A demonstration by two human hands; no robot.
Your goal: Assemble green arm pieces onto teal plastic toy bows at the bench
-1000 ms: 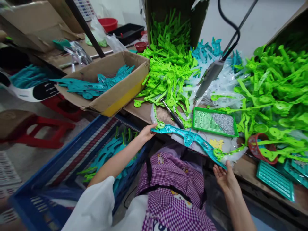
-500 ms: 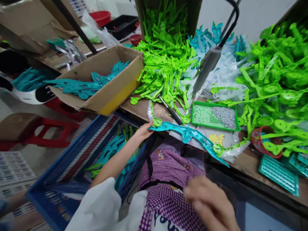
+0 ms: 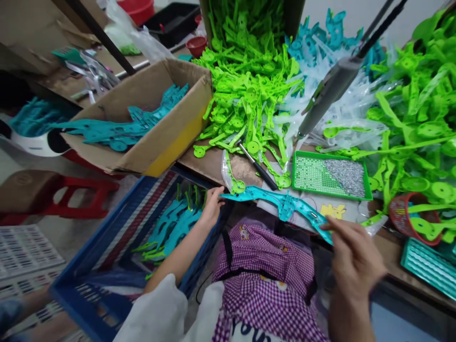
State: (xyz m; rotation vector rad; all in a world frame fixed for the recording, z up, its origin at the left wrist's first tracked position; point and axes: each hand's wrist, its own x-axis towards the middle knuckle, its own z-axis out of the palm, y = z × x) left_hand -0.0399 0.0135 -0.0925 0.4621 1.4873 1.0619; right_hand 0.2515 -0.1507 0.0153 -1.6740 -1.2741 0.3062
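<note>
A turquoise plastic toy bow body [image 3: 285, 205] lies across the table's front edge, with a lime-green limb [image 3: 237, 185] at its left end. My left hand [image 3: 213, 206] is closed on the left tip, thumb and fingers pinching it. At the other end, my right hand [image 3: 356, 259] has its fingers closed over the bow, covering the joint with the right green limb [image 3: 374, 219]; it is slightly blurred. Clear plastic film wraps part of both limbs. Behind the bow are a black-handled hammer [image 3: 261, 171] and a green basket [image 3: 297, 183] of small silvery metal pieces.
A grey electric screwdriver [image 3: 327, 95] hangs above heaped green limbs [image 3: 249, 85]. A cardboard box [image 3: 171, 137] of turquoise parts stands at left, over a blue crate [image 3: 89, 247] with more bows. A red basket [image 3: 409, 213] and a teal tray [image 3: 429, 266] sit at right.
My right hand has moved up and outward from in front of my body to the bow's right end. My left hand keeps its hold on the left tip.
</note>
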